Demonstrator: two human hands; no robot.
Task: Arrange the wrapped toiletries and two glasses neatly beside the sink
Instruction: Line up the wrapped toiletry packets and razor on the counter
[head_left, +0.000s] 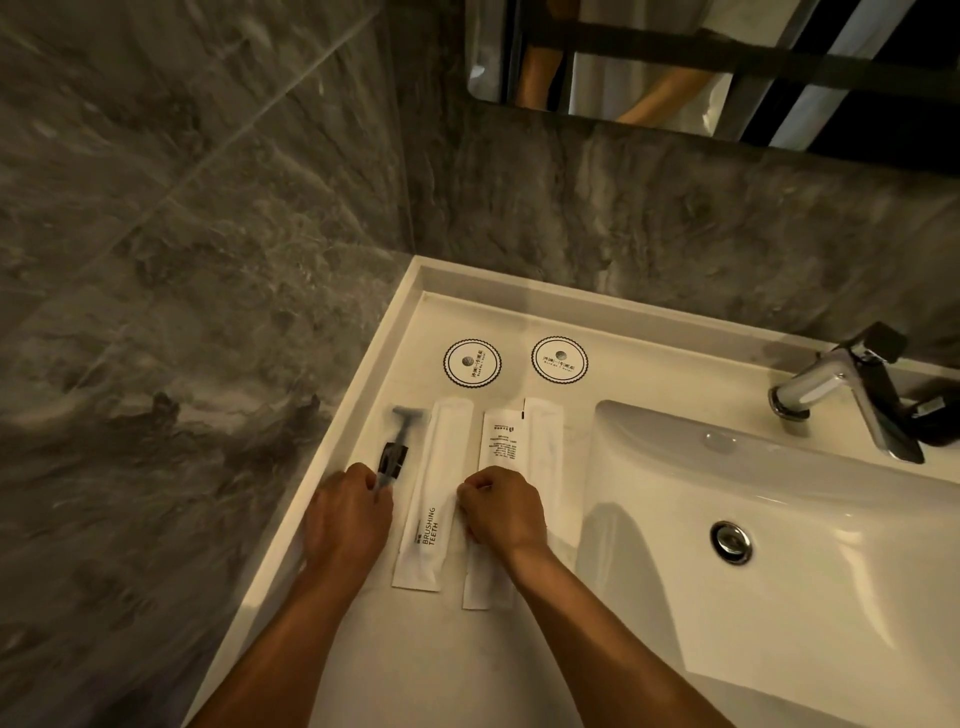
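Note:
Several wrapped toiletries lie in a row on the white counter (415, 665) left of the sink. A razor in a clear wrapper (397, 441) is leftmost, and my left hand (347, 517) pinches its near end. Beside it lies a white packet marked "BRUSHING TEETH" (434, 499). My right hand (501, 512) is closed on the near part of a second white packet with printed text (498, 439). Another white packet (545, 447) lies partly under it on the right. Two round paper coasters (471, 362) (559, 360) sit behind the row. No glasses are in view.
The white sink basin (779, 545) with a metal drain (731, 541) fills the right side, and a chrome tap (852, 395) stands behind it. Grey marble walls (182, 260) close in at the left and back. A mirror (675, 62) hangs above.

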